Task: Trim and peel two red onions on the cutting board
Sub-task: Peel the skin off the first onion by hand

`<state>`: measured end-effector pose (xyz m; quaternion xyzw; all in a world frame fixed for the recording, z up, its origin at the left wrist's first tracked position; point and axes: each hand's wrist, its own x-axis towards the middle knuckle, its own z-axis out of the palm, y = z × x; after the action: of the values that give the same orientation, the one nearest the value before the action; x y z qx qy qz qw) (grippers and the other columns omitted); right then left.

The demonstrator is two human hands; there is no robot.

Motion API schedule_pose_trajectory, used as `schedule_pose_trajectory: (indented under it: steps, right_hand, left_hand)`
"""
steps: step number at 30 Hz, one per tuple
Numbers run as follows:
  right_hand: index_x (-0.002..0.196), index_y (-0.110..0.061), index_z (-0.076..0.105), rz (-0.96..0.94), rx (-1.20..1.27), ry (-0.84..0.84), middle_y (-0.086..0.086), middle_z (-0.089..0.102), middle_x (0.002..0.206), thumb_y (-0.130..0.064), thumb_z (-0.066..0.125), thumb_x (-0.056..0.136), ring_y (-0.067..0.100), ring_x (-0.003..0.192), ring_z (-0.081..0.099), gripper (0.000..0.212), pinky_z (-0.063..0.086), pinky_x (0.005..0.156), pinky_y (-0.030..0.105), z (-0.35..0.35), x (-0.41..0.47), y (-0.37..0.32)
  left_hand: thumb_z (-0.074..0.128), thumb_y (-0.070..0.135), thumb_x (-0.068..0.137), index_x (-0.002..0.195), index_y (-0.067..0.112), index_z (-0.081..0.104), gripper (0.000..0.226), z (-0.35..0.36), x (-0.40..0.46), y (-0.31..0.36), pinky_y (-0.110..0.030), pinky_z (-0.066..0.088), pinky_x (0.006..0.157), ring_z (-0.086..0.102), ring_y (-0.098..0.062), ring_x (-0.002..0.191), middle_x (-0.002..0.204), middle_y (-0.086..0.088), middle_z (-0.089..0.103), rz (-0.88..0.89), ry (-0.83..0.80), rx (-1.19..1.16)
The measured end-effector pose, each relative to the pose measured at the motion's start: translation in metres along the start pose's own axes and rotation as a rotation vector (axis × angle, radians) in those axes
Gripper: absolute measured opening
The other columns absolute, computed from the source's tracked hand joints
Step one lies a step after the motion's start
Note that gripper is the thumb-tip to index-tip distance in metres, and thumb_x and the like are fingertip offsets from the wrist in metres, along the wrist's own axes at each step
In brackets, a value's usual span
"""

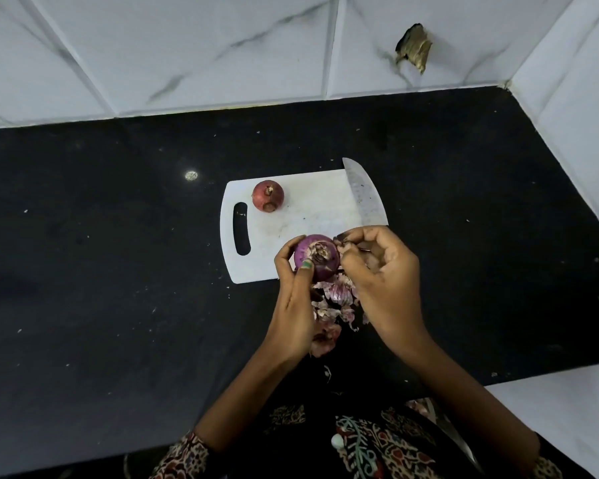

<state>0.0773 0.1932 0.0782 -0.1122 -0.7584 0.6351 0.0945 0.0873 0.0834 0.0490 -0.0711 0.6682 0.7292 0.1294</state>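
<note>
My left hand (293, 299) grips a partly peeled purple onion (320, 262) above the near edge of the white cutting board (308, 216). My right hand (381, 271) holds the knife (363, 195), whose wide blade points away over the board's right end. The thumb and fingertips of that same hand pinch a scrap of skin at the onion's top. A second red onion (268, 196), with its dry skin on, lies on the board's far left part near the handle slot. Loose pink peels (332, 305) lie in a heap under my hands.
The board lies on a black stone counter (118, 271) scattered with small flecks. White marble-look tiles (222, 46) form the back wall and the right side wall, with a broken hole (414, 46) in the back tile. A white surface (567, 409) adjoins the counter's near right.
</note>
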Motion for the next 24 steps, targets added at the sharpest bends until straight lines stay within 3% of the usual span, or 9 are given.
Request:
schedule_pose_trajectory:
  steps: [3,7,10,12,14,17,21,24]
  right_hand:
    - [0.085,-0.014,0.06,-0.035,-0.032,0.003,0.005,0.066,0.084,-0.011,0.051,0.089,0.014,0.078,0.065,0.01,0.052,0.069,0.022,-0.004,-0.001,0.002]
    - [0.072,-0.003,0.056,-0.161,-0.286,-0.022,0.003,0.053,0.068,-0.022,0.053,0.095,0.01,0.06,0.049,0.03,0.036,0.055,0.02,-0.014,0.002,0.012]
    - [0.088,-0.011,0.064,-0.189,-0.311,-0.077,-0.002,0.061,0.085,-0.011,0.066,0.087,0.008,0.073,0.059,0.003,0.045,0.06,0.012,-0.018,0.004,0.009]
    - [0.101,-0.012,0.066,-0.247,-0.312,-0.114,-0.001,0.063,0.094,-0.011,0.067,0.087,0.007,0.08,0.063,0.014,0.051,0.067,0.017,-0.019,0.004,0.006]
    - [0.103,-0.01,0.069,-0.337,-0.362,-0.15,0.0,0.064,0.097,-0.016,0.064,0.088,0.008,0.085,0.064,0.017,0.054,0.073,0.023,-0.018,0.004,0.003]
    - [0.102,-0.01,0.071,-0.397,-0.415,-0.17,0.0,0.065,0.096,-0.021,0.063,0.087,0.007,0.088,0.062,0.02,0.052,0.078,0.022,-0.016,0.004,0.001]
    - [0.097,-0.009,0.072,-0.405,-0.457,-0.188,0.0,0.068,0.091,-0.024,0.066,0.083,0.009,0.082,0.064,0.022,0.054,0.073,0.027,-0.014,0.008,-0.001]
    - [0.089,-0.005,0.074,-0.464,-0.489,-0.187,0.003,0.069,0.082,-0.021,0.066,0.082,0.012,0.074,0.065,0.018,0.053,0.066,0.029,-0.014,0.01,-0.003]
  left_hand:
    - [0.03,0.032,0.102,0.131,0.04,0.034,0.03,-0.001,-0.001,0.001,-0.038,0.05,0.097,0.06,-0.016,0.114,0.128,-0.006,0.055,0.005,-0.003,0.012]
    - [0.028,0.024,0.105,0.134,0.034,0.037,0.032,-0.002,-0.002,0.002,-0.021,0.048,0.096,0.057,-0.009,0.115,0.128,0.0,0.056,0.035,-0.014,0.048]
    - [0.031,0.021,0.105,0.136,0.029,0.039,0.033,-0.001,-0.001,0.001,-0.022,0.049,0.095,0.058,-0.01,0.114,0.127,-0.003,0.057,0.037,-0.006,0.033]
    - [0.032,0.019,0.105,0.137,0.026,0.038,0.034,0.0,0.0,0.0,-0.02,0.048,0.094,0.058,-0.008,0.114,0.127,-0.002,0.056,0.053,-0.008,0.033]
    - [0.033,0.014,0.105,0.139,0.021,0.037,0.035,0.0,-0.002,0.001,-0.014,0.045,0.091,0.057,0.001,0.113,0.125,0.004,0.055,0.096,-0.011,0.048]
    - [0.035,0.009,0.104,0.14,0.012,0.035,0.037,0.0,-0.002,0.001,-0.008,0.04,0.091,0.053,0.007,0.115,0.124,0.016,0.052,0.174,-0.025,0.105]
    - [0.038,0.017,0.097,0.14,0.015,0.034,0.043,-0.002,-0.001,0.002,-0.011,0.04,0.094,0.052,0.001,0.119,0.126,0.019,0.051,0.224,-0.033,0.181]
    - [0.038,0.022,0.093,0.139,0.02,0.033,0.045,-0.005,-0.001,0.0,-0.018,0.042,0.095,0.053,-0.011,0.117,0.126,0.006,0.052,0.284,-0.027,0.267]
